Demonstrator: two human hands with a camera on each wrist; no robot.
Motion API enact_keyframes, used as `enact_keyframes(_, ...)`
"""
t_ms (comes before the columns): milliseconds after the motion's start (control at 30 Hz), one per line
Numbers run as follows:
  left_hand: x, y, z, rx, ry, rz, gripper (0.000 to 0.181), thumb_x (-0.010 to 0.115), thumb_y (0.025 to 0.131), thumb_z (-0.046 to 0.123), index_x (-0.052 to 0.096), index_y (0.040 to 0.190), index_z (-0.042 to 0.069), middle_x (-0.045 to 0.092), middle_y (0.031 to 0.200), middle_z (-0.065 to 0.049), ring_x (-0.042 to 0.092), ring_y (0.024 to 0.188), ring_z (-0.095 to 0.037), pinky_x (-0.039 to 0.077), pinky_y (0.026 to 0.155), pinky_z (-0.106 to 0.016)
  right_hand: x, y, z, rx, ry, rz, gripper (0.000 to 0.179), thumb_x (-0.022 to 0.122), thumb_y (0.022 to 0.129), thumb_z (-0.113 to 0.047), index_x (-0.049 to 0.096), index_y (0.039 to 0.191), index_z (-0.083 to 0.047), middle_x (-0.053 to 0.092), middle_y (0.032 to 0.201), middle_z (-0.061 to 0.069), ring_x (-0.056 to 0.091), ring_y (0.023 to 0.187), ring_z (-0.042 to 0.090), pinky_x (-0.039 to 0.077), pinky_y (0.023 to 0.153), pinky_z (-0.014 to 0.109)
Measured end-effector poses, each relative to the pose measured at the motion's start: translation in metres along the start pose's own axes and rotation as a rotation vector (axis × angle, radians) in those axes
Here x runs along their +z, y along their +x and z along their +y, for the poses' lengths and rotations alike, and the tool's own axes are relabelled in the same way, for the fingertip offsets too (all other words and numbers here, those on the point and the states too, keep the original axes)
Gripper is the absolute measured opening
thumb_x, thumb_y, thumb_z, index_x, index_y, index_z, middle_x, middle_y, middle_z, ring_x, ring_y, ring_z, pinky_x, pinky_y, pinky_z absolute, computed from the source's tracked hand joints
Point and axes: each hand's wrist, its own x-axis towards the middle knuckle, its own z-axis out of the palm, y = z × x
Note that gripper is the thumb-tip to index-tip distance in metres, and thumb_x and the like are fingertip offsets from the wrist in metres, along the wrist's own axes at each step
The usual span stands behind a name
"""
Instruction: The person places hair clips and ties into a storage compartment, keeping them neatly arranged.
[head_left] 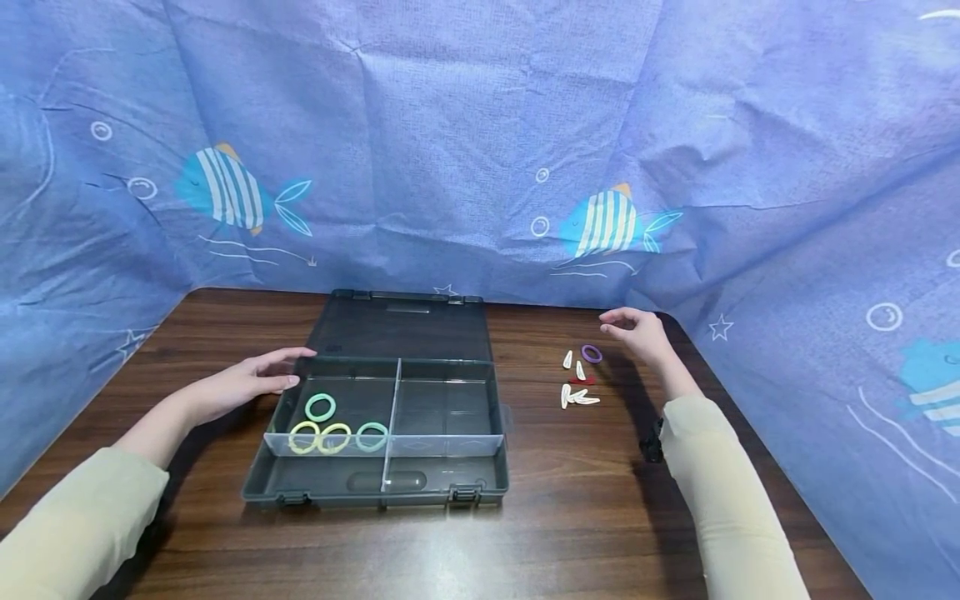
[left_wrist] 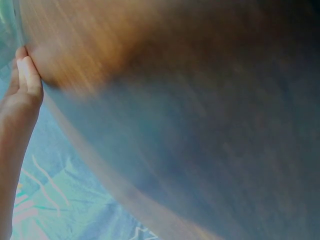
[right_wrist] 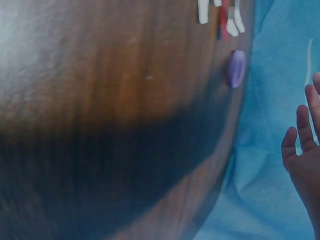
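A dark translucent box (head_left: 450, 406) lies on the table with its lid (head_left: 405, 329) laid back behind it. Two green rings (head_left: 320, 407) and two yellow rings (head_left: 334, 438) sit in its left side. My left hand (head_left: 238, 386) rests at the box's back left edge, its fingers extended; the left wrist view shows the same hand (left_wrist: 24, 87) at the far left. Holding nothing, my right hand (head_left: 636, 330) is raised just right of a purple ring (head_left: 592, 354). In the right wrist view its fingers (right_wrist: 303, 127) are spread apart.
Several white hair clips (head_left: 566, 395) and a red clip (head_left: 581, 381) lie in front of the purple ring. A clear divider (head_left: 394, 400) splits the box left from right. Blue fish-print cloth (head_left: 450, 150) hangs behind the wooden table (head_left: 570, 517) and along its sides.
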Motion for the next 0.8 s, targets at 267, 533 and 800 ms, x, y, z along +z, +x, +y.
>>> enact_keyframes(267,0.0,0.0,-0.001,0.001,-0.01,-0.004,0.052,0.048,0.099,0.035,0.031,0.147,0.021,0.017,0.153,-0.02,0.017,0.138,-0.044,0.023,0.101,-0.066,0.013,-0.004,0.019,0.006,-0.004,-0.014,0.023,0.072,0.084,-0.014,0.069,0.102,0.0,0.07,0.098,0.017,0.056,0.072,-0.003,0.043,0.063,0.013)
enact_keyframes(533,0.001,-0.001,0.002,-0.006,-0.003,0.002,0.051,0.047,0.099,0.032,0.031,0.146,0.021,0.019,0.153,-0.02,0.017,0.138,-0.044,0.022,0.102,-0.066,0.02,-0.008,0.029,-0.008,0.018,-0.072,0.02,0.072,0.082,-0.008,0.07,0.1,0.002,0.07,0.09,0.019,0.057,0.071,0.003,0.044,0.064,0.015)
enact_keyframes(800,0.001,-0.001,0.002,-0.003,0.0,-0.004,0.051,0.047,0.099,0.033,0.031,0.147,0.022,0.019,0.153,-0.02,0.018,0.138,-0.043,0.024,0.101,-0.065,0.024,-0.009,0.034,0.039,-0.069,-0.101,0.018,0.072,0.082,-0.009,0.07,0.098,-0.001,0.071,0.091,0.016,0.058,0.071,0.005,0.043,0.065,0.018)
